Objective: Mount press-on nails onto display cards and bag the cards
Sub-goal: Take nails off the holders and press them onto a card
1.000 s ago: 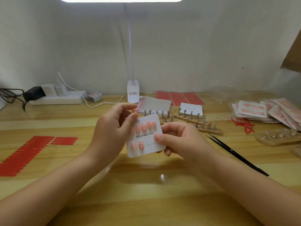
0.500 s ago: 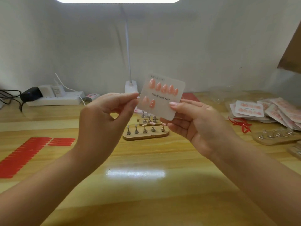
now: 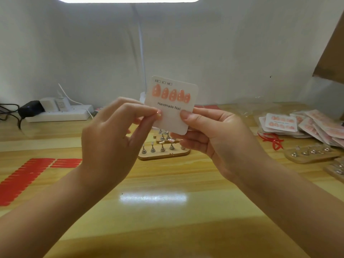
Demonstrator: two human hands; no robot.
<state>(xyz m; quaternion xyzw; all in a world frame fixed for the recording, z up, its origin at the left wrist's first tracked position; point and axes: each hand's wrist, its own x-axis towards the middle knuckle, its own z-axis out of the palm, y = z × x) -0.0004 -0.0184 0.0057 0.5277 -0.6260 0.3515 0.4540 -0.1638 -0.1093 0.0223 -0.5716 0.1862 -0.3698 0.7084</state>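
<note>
above wooden desk (image 3: 167, 229), right hand (image 3: 219, 138) grips card (image 3: 173, 108), now nearer; left hand (image 3: 111, 138) pinches nail (image 3: 159, 114).

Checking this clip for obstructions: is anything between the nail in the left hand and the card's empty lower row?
Nothing visible. The left hand pinches a nail right at the card, at the left end of the bare row under the print. The right hand holds the card's right edge, its thumb clear of that spot.

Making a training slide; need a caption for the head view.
Right hand holds a "Handmade Nail" display card while left hand presses a nail on.
</note>
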